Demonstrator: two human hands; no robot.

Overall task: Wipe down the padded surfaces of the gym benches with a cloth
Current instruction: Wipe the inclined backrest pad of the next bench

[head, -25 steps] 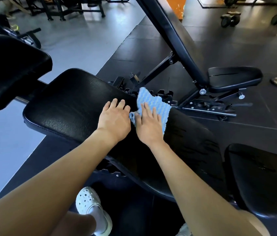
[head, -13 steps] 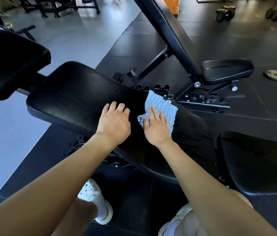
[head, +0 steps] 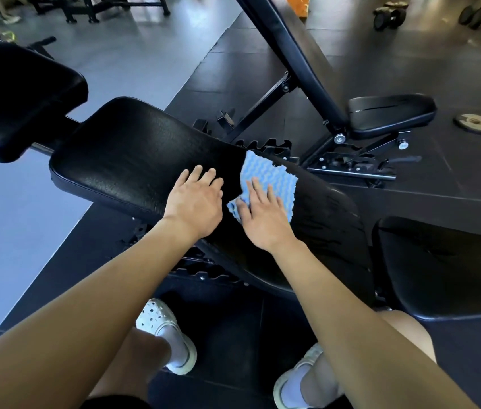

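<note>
Pressing the cloth (head: 277,181) flat, right hand (head: 263,221) grip open, I should sweep toward 3 o'clock with even pressure; left hand (head: 195,202), also open, braces the pad (head: 121,160).

Obs: padded surface (head: 133,160) black, grained leather-like cover, faint sheen. My cloth (head: 277,178) blue-white, waffled weave, matt. Far frame (head: 351,165) black painted metal, shiny bolts. Dark floor (head: 440,69) matt.

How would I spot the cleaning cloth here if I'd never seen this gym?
Find the long black padded bench across the middle. The cloth lies on its far side, under the flat right hand. It alone is light blue and wavy-ribbed against the black padding.
</note>
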